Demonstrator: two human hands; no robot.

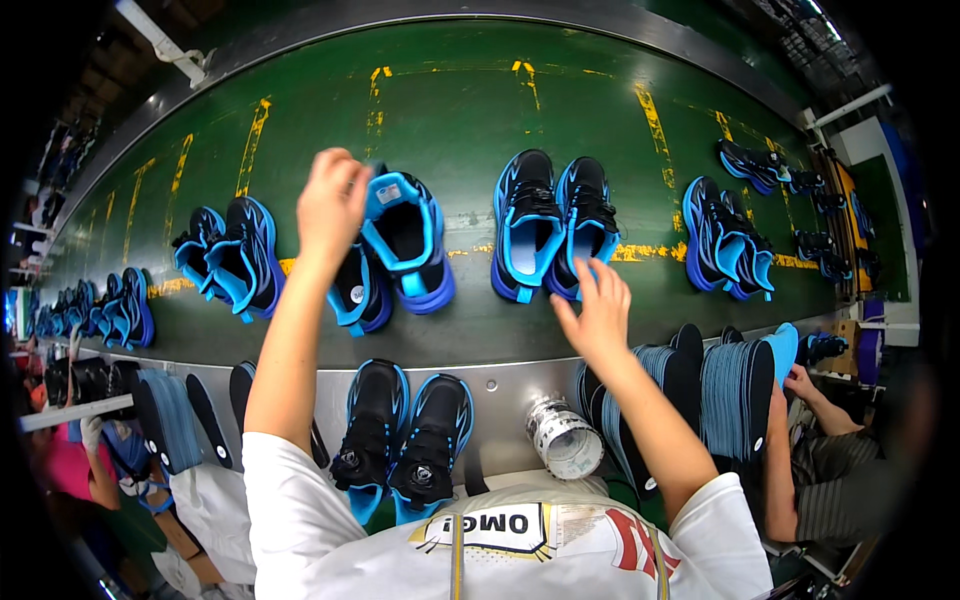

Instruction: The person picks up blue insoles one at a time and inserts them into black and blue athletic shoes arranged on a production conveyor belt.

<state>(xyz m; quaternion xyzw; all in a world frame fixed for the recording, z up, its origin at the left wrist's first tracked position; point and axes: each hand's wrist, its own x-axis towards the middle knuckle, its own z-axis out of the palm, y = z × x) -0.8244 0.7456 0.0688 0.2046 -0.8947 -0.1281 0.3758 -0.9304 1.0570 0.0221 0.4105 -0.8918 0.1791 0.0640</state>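
My left hand [332, 205] is on the belt's near left-middle, its fingers curled at the upper edge of a black and blue sneaker [436, 268]. That sneaker's opening gapes toward me, and a pale label shows on its raised tongue. Its mate [372, 300] lies beside it, partly behind my left forearm. Fingers apart, my right hand [598, 308] hovers at the heel of the right sneaker [585, 200] in another pair; whether it touches is unclear. The left sneaker [528, 215] of that pair sits beside it, with a light insole showing inside.
More sneaker pairs stand left [235, 260] and right [725, 240] on the green belt [450, 110]. On the metal ledge [490, 386] nearer me are another pair [405, 430], a tape-wrapped cup [565, 440] and stacked insoles [735, 395]. A co-worker's hand [800, 385] is at a blue insole [782, 350].
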